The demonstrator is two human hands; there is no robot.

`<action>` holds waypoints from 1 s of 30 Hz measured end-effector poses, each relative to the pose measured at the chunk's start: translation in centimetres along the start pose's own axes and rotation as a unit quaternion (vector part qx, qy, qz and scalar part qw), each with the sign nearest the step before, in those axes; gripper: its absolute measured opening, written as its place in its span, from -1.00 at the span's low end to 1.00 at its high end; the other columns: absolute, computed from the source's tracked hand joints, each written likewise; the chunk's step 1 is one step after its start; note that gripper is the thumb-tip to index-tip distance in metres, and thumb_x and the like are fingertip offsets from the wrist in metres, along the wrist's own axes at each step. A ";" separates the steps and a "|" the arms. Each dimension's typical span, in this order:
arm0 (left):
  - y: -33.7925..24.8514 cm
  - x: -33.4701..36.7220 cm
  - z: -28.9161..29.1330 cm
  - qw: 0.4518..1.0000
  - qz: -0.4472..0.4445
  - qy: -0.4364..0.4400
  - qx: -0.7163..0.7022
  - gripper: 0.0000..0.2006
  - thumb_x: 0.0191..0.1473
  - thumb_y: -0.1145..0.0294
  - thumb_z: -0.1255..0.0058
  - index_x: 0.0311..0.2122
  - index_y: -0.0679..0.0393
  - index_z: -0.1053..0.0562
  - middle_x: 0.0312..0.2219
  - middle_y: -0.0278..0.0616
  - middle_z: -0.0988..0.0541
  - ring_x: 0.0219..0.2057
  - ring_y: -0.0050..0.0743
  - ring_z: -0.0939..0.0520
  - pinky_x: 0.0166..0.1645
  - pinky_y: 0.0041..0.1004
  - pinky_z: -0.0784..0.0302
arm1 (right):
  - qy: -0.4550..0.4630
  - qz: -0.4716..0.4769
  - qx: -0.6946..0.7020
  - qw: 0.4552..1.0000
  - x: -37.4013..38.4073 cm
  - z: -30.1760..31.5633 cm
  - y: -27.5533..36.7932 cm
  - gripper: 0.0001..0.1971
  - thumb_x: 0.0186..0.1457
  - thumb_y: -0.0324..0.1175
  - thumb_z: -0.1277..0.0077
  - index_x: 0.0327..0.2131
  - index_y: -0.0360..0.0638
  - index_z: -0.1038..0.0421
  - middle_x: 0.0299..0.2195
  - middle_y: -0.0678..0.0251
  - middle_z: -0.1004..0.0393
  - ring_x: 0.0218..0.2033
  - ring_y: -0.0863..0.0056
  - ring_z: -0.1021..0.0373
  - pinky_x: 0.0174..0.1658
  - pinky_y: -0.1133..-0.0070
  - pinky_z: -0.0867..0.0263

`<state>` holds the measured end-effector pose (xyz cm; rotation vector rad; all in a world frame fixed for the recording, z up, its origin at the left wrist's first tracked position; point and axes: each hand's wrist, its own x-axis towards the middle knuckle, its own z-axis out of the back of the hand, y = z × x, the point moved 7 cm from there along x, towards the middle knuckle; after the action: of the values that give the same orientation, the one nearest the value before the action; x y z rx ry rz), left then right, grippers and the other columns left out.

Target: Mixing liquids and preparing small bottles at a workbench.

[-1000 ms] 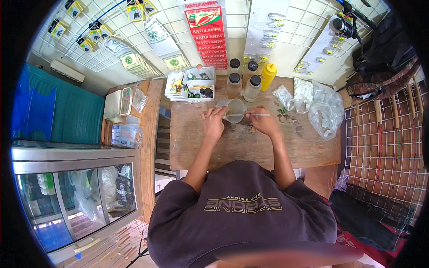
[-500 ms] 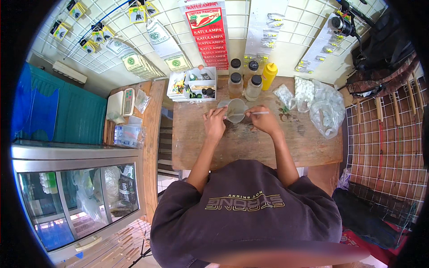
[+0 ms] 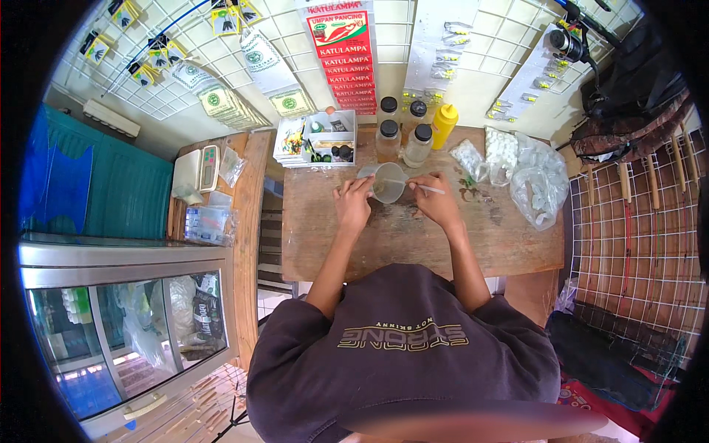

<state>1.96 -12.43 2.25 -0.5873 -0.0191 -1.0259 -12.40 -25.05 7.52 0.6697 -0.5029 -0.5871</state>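
Almost nothing had shifted from a second earlier: the clear cup [image 3: 387, 181] stayed on the wooden table [image 3: 509, 244], just before the jars [image 3: 402, 140], gripped by the left hand [image 3: 353, 203], while the right hand [image 3: 437, 201] pinched a thin white stick [image 3: 422, 187] at its rim, so stirring seemingly continued.

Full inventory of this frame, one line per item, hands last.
Wooden table: 1, brown, centre.
Clear plastic cup: 1, translucent, table middle, at left hand.
Thin white stick: 1, white, in right hand, tip toward cup.
Jars with black lids: 4, clear, behind cup.
Squeeze bottle: 1, yellow, right of jars.
Compartment box: 1, white, table back left.
Clear plastic bags: several, table right.
Scale: 1, white, side shelf left.
Left hand: on cup.
Right hand: holding stick.
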 end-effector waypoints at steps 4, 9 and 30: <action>0.4 0.0 -0.2 1.000 -0.003 0.003 0.001 -0.55 -0.10 0.50 -0.12 -0.01 -0.05 -0.50 -0.13 -0.43 -0.56 -0.11 -0.41 -0.48 -0.02 -0.23 -0.20 | 0.047 -0.059 0.018 0.997 -0.1 -0.5 -0.5 -0.87 0.00 -0.42 -0.02 -0.40 -0.16 -0.58 -0.38 0.16 -0.56 -0.31 0.12 -0.42 -0.14 0.36 -0.30; 0.5 0.2 -0.3 1.000 -0.004 0.015 -0.002 -0.54 -0.09 0.49 -0.12 0.01 -0.05 -0.48 -0.12 -0.42 -0.55 -0.10 -0.39 -0.47 0.01 -0.21 -0.19 | 0.079 -0.099 0.064 0.990 -0.2 -1.0 -0.8 -0.87 -0.01 -0.43 -0.03 -0.39 -0.18 -0.57 -0.37 0.17 -0.56 -0.32 0.13 -0.42 -0.12 0.37 -0.29; 1.1 -0.3 -0.3 1.000 -0.015 0.001 -0.008 -0.55 -0.07 0.50 -0.10 0.01 -0.03 -0.48 -0.14 -0.44 -0.56 -0.12 -0.42 -0.48 0.01 -0.21 -0.19 | -0.008 -0.032 0.007 0.999 -0.2 -0.5 -0.1 -0.88 -0.04 -0.47 -0.04 -0.41 -0.18 -0.57 -0.35 0.20 -0.56 -0.23 0.17 -0.39 -0.11 0.36 -0.30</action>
<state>2.54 -11.92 1.39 -0.6026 -0.0180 -1.0557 -12.27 -24.82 7.04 0.6974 -0.5020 -0.6505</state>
